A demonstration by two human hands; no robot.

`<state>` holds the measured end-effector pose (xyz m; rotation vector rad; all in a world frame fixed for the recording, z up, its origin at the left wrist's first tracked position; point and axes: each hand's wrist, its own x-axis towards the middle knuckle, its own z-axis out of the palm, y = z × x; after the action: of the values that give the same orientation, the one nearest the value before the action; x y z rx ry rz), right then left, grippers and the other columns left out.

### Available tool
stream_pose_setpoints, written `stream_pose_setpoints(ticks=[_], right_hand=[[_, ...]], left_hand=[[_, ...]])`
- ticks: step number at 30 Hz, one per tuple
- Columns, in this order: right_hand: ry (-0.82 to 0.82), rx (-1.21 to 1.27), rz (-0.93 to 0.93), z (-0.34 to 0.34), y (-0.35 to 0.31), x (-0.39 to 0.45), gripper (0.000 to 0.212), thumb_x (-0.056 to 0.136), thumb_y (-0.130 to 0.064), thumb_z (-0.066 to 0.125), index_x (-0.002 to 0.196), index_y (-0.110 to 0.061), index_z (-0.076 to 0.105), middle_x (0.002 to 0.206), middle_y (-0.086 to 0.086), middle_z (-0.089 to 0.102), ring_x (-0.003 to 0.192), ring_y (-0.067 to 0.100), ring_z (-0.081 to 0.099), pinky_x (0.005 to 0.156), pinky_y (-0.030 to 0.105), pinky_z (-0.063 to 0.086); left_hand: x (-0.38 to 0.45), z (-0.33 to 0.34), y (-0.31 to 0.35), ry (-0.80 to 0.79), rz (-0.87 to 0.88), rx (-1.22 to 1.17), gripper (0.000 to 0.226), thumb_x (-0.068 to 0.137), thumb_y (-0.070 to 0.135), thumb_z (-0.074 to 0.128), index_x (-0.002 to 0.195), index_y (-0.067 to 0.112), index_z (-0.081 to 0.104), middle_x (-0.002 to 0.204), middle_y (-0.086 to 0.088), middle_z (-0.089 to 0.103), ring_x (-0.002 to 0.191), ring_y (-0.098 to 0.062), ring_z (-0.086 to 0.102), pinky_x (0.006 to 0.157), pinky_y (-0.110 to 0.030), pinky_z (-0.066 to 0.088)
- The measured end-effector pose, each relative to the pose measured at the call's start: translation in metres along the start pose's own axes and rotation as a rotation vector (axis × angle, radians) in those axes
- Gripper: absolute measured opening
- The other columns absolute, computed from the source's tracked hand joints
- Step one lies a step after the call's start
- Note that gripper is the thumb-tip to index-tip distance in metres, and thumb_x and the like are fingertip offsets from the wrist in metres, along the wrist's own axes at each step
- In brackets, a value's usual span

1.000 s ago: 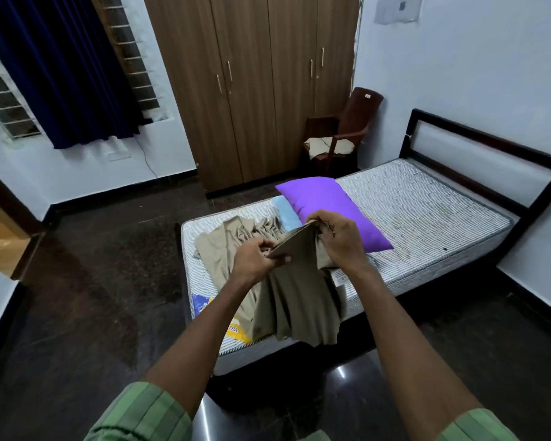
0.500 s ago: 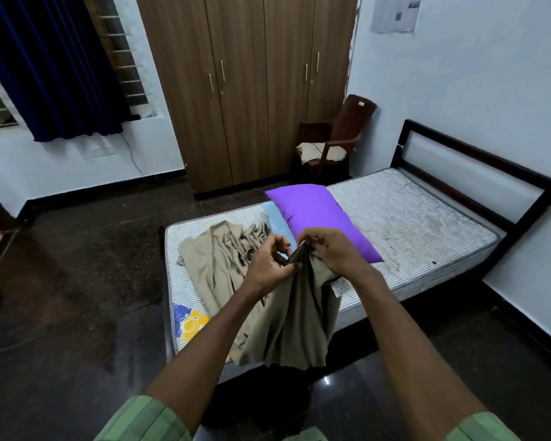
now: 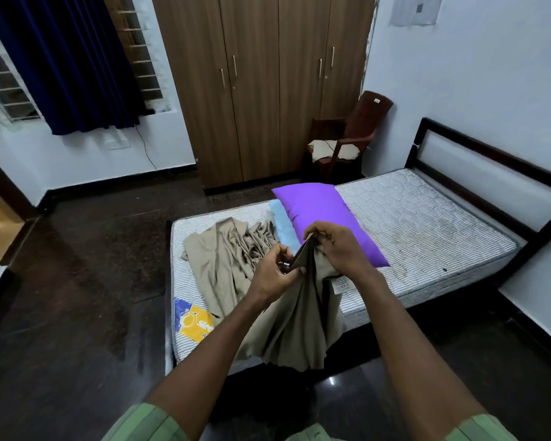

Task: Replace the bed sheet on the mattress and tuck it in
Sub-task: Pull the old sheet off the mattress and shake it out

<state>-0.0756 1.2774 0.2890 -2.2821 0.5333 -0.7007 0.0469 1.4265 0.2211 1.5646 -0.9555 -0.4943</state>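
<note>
A bare striped mattress lies on a dark bed frame. A beige bed sheet is bunched on the mattress's near left part and hangs over its front edge. My left hand pinches one edge of the sheet and my right hand grips the same edge a little higher, both hands held above the mattress. A white care label shows on the sheet below my right hand. A purple pillow lies across the mattress behind my hands, on a light blue cloth.
A brown wardrobe stands at the back wall. A dark red plastic chair with a cloth on its seat is in the corner by the headboard. A dark blue curtain hangs left. Dark floor surrounds the bed.
My two hands have drawn closer along the sheet's edge, working it between the fingers. The view has shifted, so the bed appears further right and lower.
</note>
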Motion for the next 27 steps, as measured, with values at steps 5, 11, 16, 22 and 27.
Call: stream_pose_setpoints(ticks=[5, 11, 16, 22, 27], right_hand=[[-0.010, 0.006, 0.004, 0.000, 0.001, 0.001, 0.025, 0.098, -0.005, 0.057, 0.094, -0.026, 0.070, 0.084, -0.016, 0.068, 0.083, 0.010, 0.066, 0.077, 0.031, 0.052], [-0.021, 0.032, 0.026, 0.003, -0.007, -0.005, 0.025, 0.096, -0.003, 0.055, 0.092, -0.025, 0.067, 0.080, -0.015, 0.065, 0.078, 0.005, 0.061, 0.074, 0.024, 0.047], [-0.031, 0.019, 0.009, 0.002, -0.017, -0.008, 0.026, 0.097, -0.005, 0.055, 0.092, -0.029, 0.064, 0.080, -0.016, 0.063, 0.078, 0.005, 0.060, 0.075, 0.025, 0.047], [-0.059, -0.115, 0.012, -0.003, -0.018, -0.011, 0.021, 0.094, -0.013, 0.058, 0.090, -0.032, 0.064, 0.086, -0.014, 0.064, 0.085, 0.014, 0.061, 0.077, 0.034, 0.049], [0.025, -0.041, 0.067, -0.008, -0.023, -0.015, 0.015, 0.092, -0.024, 0.053, 0.086, -0.036, 0.060, 0.083, -0.012, 0.068, 0.084, 0.015, 0.064, 0.077, 0.036, 0.050]], left_hand=[[-0.002, -0.008, 0.006, 0.167, 0.008, 0.055, 0.027, 0.078, 0.026, 0.087, 0.085, 0.021, 0.062, 0.081, 0.002, 0.068, 0.070, -0.012, 0.062, 0.070, -0.040, 0.057], [-0.009, -0.013, 0.008, 0.176, 0.048, 0.069, 0.016, 0.078, 0.018, 0.090, 0.089, 0.020, 0.078, 0.079, 0.005, 0.075, 0.069, -0.008, 0.069, 0.070, -0.039, 0.063], [-0.016, -0.007, 0.011, 0.060, 0.007, -0.004, 0.018, 0.077, 0.025, 0.092, 0.086, 0.021, 0.077, 0.076, 0.006, 0.071, 0.062, -0.011, 0.064, 0.057, -0.028, 0.054], [-0.017, -0.009, 0.005, -0.118, 0.033, 0.135, 0.024, 0.084, 0.043, 0.084, 0.078, 0.021, 0.078, 0.075, 0.003, 0.070, 0.063, -0.010, 0.061, 0.058, -0.031, 0.046], [-0.026, -0.006, -0.009, -0.399, -0.041, 0.413, 0.044, 0.085, 0.066, 0.071, 0.070, 0.025, 0.075, 0.061, 0.012, 0.068, 0.052, -0.001, 0.055, 0.053, -0.027, 0.042]])
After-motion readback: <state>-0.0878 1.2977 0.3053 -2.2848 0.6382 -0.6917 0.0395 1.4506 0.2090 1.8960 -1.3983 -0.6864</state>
